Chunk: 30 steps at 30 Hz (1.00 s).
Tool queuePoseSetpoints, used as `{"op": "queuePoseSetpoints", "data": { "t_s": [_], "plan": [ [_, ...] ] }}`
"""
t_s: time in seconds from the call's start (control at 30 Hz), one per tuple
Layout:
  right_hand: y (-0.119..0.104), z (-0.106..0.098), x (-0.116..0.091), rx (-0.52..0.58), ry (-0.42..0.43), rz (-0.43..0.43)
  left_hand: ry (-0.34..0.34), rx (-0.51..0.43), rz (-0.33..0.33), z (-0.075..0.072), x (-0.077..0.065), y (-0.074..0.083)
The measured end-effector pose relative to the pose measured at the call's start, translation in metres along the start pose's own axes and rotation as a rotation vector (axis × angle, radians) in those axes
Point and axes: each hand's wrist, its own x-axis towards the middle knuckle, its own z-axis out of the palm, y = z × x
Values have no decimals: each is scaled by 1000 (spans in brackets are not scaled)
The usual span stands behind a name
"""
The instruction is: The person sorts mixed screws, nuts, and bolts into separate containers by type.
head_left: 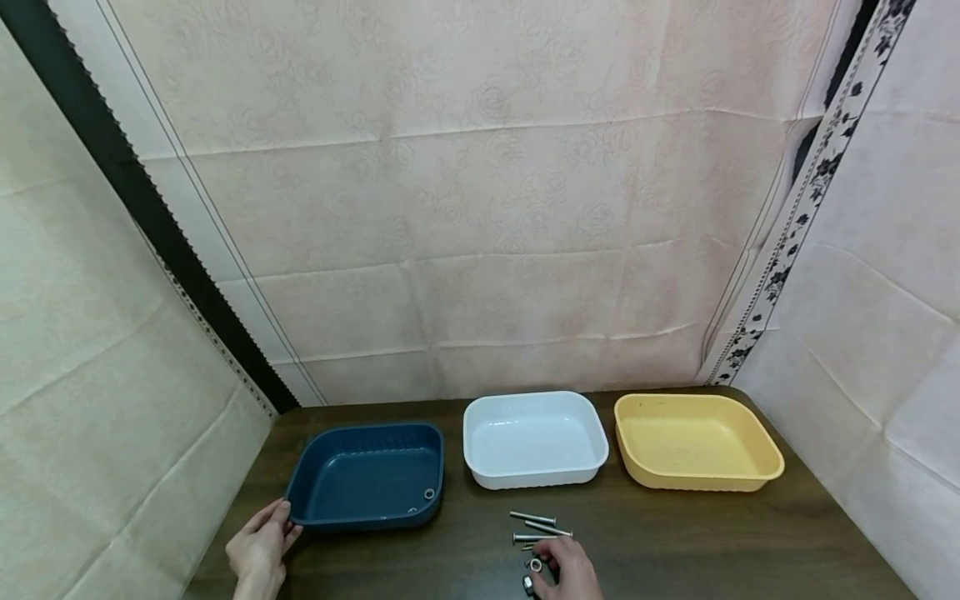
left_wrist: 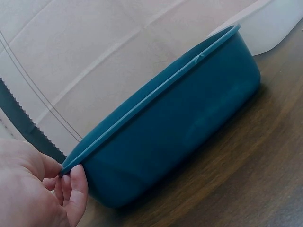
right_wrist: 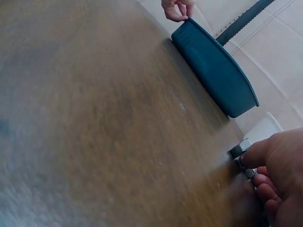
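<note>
Here on the table (head_left: pixel 675 537), the blue tray (head_left: pixel 356 483), white tray (head_left: pixel 534 481) and yellow tray (head_left: pixel 697 482) stand in a row, probably set back for working room. The left hand (head_left: pixel 262 542) pinches the blue tray's near corner, likely steadying it; the right hand (head_left: pixel 573 572) is down at the nuts (head_left: pixel 528 586), grip impossible to tell. Bolts (head_left: pixel 533 517) lie just past it, a nut (head_left: pixel 429 494) inside the blue tray.

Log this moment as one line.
left hand: holds blue tray | right hand: at nuts beside bolts | in tray: small metal parts
</note>
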Motion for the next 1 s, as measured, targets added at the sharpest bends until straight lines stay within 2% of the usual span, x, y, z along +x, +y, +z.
{"op": "queuePoseSetpoints", "data": {
  "t_s": [0.3,0.53,0.7,1.0],
  "plan": [
    [-3,1,0,-50,43,-49,-7,-6,-1,0,0,0],
    [-7,-2,1,-101,-17,-5,-21,-17,-3,-1,-1,1],
    [-6,-1,0,-138,-18,-19,-16,-11,-6,0,-1,1],
    [-3,0,-1,-109,0,-28,-14,-17,13,-1,-1,-1]
  ]
}}
